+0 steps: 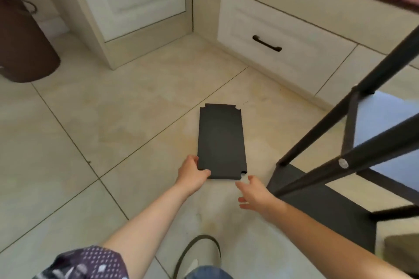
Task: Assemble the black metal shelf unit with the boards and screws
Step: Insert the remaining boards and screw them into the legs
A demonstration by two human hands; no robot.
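Flat black rectangular board with notched corners [221,140], on tiled floor [113,120]: left hand [192,174] grips near corner; right hand [255,193] spread wide, holding nothing.

The tiled floor [95,124] bears a black board [221,140], the metal frame [340,142], perhaps a brown bin [22,47].

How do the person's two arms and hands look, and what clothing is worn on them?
Both forearms are bare, and neither the left hand nor the right hand wears a glove; no ring or watch shows. On the left upper arm sits a short dark purple sleeve with small white dots. No sleeve shows on the right arm.
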